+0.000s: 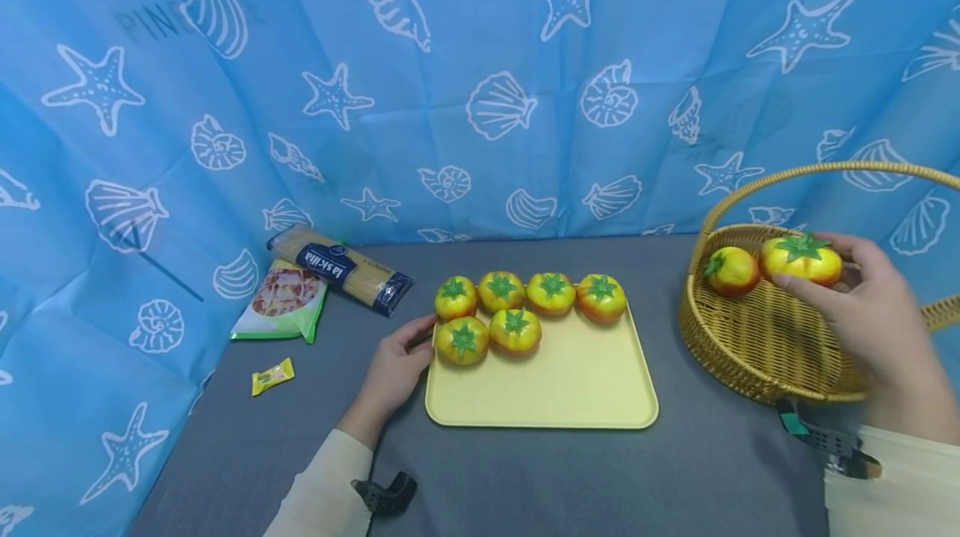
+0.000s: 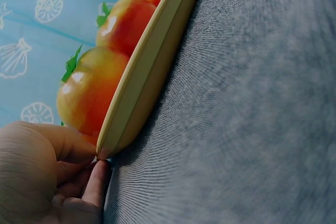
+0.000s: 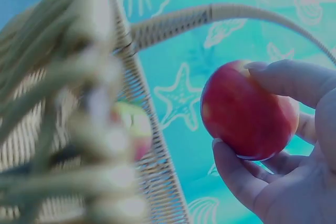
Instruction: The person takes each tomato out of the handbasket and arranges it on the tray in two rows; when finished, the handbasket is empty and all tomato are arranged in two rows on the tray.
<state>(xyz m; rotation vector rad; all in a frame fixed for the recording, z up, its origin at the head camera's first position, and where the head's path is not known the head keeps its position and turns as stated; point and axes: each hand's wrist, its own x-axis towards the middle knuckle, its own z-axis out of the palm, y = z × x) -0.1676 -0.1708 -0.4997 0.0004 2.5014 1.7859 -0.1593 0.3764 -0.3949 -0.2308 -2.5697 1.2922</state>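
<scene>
My right hand (image 1: 873, 303) grips a yellow-red tomato (image 1: 801, 260) with a green star-shaped calyx, above the wicker basket (image 1: 705, 328). In the right wrist view, thumb and fingers curl round that tomato (image 3: 247, 111), whose red side shows. Inside the basket lies another tomato (image 1: 732, 272). My left hand (image 1: 396, 368) is at the left edge of a pale yellow tray (image 1: 547, 391). The left wrist view has its thumb and fingers pinching the tray's rim (image 2: 142, 77). Several more tomatoes (image 1: 516, 332) sit in two rows across the tray's back and left part.
Left of the tray lie a pasta packet (image 1: 341, 266), a green and white food bag (image 1: 285, 299) partly under it, and a small yellow wrapped sweet (image 1: 273, 377). A blue shell-patterned curtain (image 1: 450, 87) hangs behind the grey table (image 1: 480, 483). The basket's handle (image 1: 825, 170) arches high.
</scene>
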